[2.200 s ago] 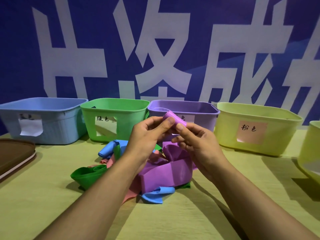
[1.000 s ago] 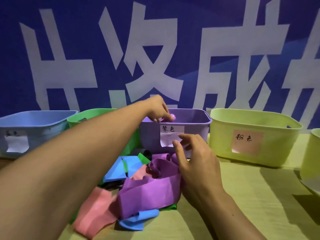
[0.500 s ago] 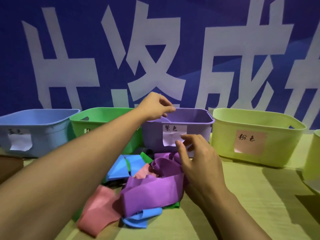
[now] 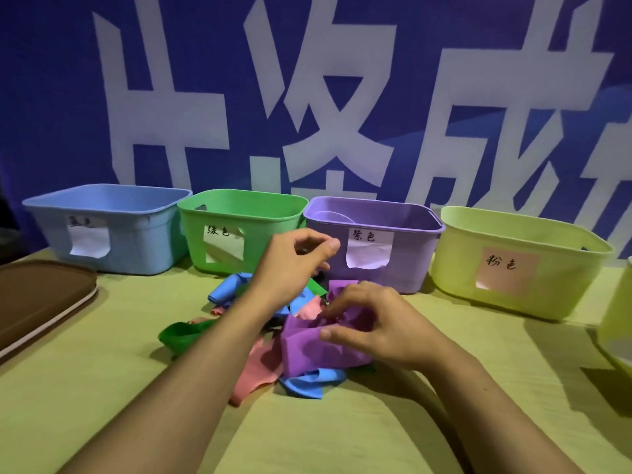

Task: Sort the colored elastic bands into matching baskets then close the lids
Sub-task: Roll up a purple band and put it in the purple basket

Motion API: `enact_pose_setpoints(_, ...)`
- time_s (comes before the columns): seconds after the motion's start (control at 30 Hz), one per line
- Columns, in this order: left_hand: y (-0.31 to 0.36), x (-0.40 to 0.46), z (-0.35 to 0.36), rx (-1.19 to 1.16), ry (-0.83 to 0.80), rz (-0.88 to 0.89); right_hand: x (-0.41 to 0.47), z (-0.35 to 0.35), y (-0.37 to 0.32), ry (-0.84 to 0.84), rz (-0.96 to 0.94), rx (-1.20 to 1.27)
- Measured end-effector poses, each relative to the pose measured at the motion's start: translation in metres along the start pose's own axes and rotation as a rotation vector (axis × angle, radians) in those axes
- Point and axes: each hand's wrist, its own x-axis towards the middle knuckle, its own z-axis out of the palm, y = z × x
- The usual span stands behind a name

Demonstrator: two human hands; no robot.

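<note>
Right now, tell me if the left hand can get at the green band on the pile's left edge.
Probably yes. The green band lies uncovered beside the left forearm, and the left hand hovers above the pile holding nothing, so only a short pull back seems needed.

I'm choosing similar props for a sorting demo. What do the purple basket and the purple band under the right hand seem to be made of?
Purple basket: looks like moulded plastic, matte to satin; rigid thin walls, rolled rim, rounded corners.

Purple band: looks like thin flat sheet, matte, probably rubber or latex, though fabric can't be ruled out; it folds and crumples softly where the right hand pinches it.
</note>
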Motion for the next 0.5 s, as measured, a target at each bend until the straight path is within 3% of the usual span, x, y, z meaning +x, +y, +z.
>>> enact_pose_setpoints(0.33,-0.014,-0.006,0.001,-0.028,-0.004,-0.017,0.011,0.018,-0.026,-0.052,-0.251,-0.420)
enact_pose_setpoints(0.5,-0.012,-0.005,-0.005,-0.122,0.065,-0.087,0.008,0.023,-0.042,-0.182,-0.298,-0.388)
